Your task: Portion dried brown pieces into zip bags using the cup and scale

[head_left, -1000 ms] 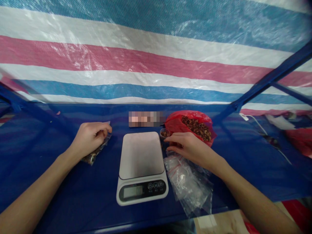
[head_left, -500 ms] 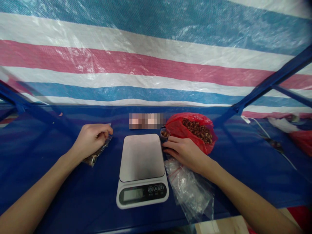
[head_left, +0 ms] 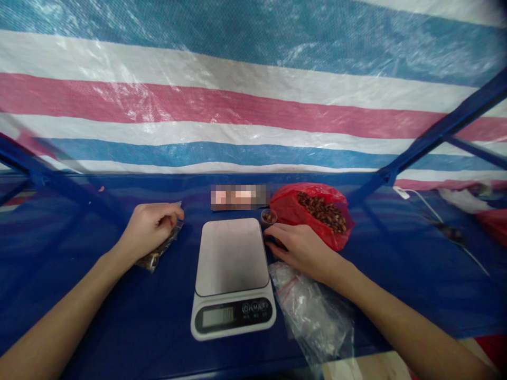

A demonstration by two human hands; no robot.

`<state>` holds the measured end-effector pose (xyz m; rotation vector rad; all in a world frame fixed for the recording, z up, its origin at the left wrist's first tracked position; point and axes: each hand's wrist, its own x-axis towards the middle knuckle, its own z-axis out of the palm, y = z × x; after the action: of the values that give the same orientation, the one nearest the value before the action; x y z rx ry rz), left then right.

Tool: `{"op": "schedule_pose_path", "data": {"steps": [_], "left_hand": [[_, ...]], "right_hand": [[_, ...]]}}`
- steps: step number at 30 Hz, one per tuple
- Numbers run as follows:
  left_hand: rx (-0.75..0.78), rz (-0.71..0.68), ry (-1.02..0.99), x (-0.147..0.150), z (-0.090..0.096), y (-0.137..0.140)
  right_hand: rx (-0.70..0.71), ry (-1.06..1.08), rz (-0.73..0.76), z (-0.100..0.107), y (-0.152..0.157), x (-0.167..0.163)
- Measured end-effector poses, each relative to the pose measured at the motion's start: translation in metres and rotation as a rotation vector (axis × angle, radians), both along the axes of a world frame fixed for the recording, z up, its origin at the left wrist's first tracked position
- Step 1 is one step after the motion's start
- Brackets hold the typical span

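My left hand (head_left: 152,227) is closed in a pinch on the top edge of a small clear zip bag (head_left: 152,257). Brown bits fill the bag's lower part, which rests on the blue surface. My right hand (head_left: 295,244) lies just right of the kitchen scale (head_left: 233,258), thumb and forefinger apart, fingertips near the scale's edge. Right behind those fingertips stands a small clear cup (head_left: 269,217) with brown pieces inside; whether they touch it I cannot tell. The scale's plate is bare and its display is faint. Flat clear zip bags (head_left: 312,311) lie under and in front of my right wrist.
An open red plastic bag (head_left: 289,203) full of brown dried pieces (head_left: 322,211) stands behind my right hand. A blurred flat item (head_left: 240,197) lies behind the scale. Blue metal bars (head_left: 443,132) slant at both sides, with a striped sheet (head_left: 237,105) at the back. A white cable (head_left: 428,203) lies at right.
My left hand keeps its hold on the zip bag. The gap between my right thumb and forefinger looks slightly wider, and the empty bags have slid a little toward the front right.
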<state>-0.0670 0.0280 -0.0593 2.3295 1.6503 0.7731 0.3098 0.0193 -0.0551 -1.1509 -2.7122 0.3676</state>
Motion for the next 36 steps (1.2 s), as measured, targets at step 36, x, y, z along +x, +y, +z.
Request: {"op": "schedule_pose_path", "data": {"steps": [36], "left_hand": [[0.043,-0.027,0.064,-0.002,-0.006,0.006]], "right_hand": [[0.183,0.404,-0.260,-0.003,0.022,0.006]]}}
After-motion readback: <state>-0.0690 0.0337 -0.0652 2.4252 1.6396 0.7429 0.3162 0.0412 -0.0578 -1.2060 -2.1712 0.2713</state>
